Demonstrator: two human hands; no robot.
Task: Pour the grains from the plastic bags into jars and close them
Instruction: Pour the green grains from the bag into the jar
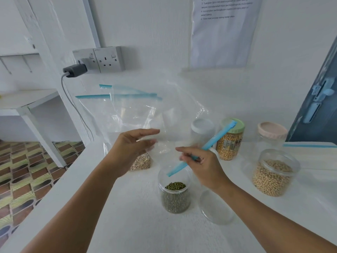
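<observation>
An open clear jar point(175, 196) about half full of green mung beans stands at the table's middle front. Just above it my right hand point(200, 165) pinches the blue zip strip of a clear plastic bag point(209, 143), which slants up to the right. My left hand point(133, 145) hovers with straight fingers against the clear plastic of that bag. Behind the left hand lies a bag of pale grains point(142, 161). Empty zip bags point(127, 106) lean against the wall. A clear lid point(217, 207) lies to the right of the mung bean jar.
At the right stand an open jar of soybeans point(273, 176), a green-lidded jar of corn point(230, 141), a white-lidded empty jar point(202, 130) and a pink-lidded jar point(271, 134). A wall socket with a plugged charger point(74, 70) is at the back left. The table edge point(73, 170) drops off to the left.
</observation>
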